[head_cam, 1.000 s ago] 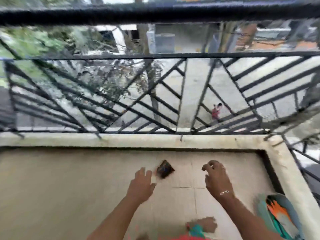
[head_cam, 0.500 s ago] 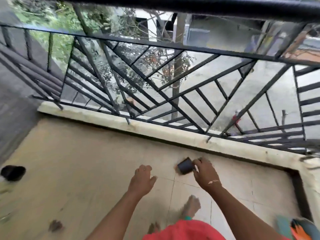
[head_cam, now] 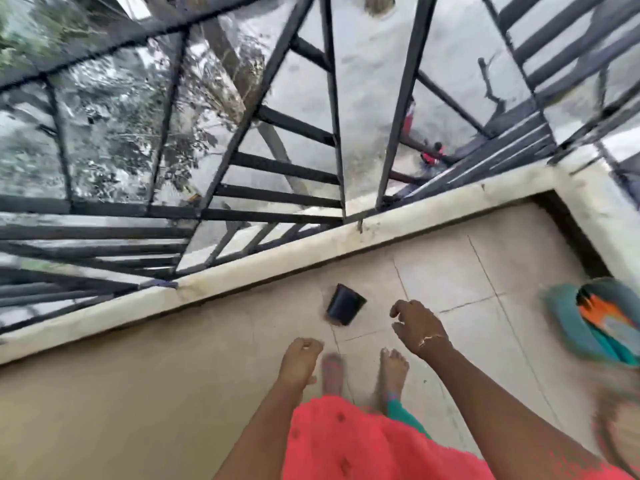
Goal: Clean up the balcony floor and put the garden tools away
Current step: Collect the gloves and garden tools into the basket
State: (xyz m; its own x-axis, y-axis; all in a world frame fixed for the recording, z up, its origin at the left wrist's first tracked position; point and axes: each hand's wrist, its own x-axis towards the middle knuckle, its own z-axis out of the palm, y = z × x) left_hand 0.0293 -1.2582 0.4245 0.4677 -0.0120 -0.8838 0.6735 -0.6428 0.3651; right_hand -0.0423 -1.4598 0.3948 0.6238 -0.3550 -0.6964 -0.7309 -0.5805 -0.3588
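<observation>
A small black plastic pot [head_cam: 344, 304] lies on its side on the beige tiled balcony floor [head_cam: 450, 278], close to the low ledge. My right hand [head_cam: 417, 325] hovers just right of the pot with fingers loosely curled, apart from it and holding nothing. My left hand [head_cam: 299, 358] hangs below and left of the pot, fingers loosely curled, empty. My bare feet [head_cam: 393, 370] stand on the tiles just behind the pot.
A pale raised ledge [head_cam: 277, 265] carries the black metal railing [head_cam: 332, 109] along the balcony edge. A teal and orange cloth bundle [head_cam: 602, 317] lies at the right near the corner. Bare floor stretches to the left.
Half a second ago my right hand touched the black pot; now it is off it and the pot lies on the floor. The view has tilted down and swung.
</observation>
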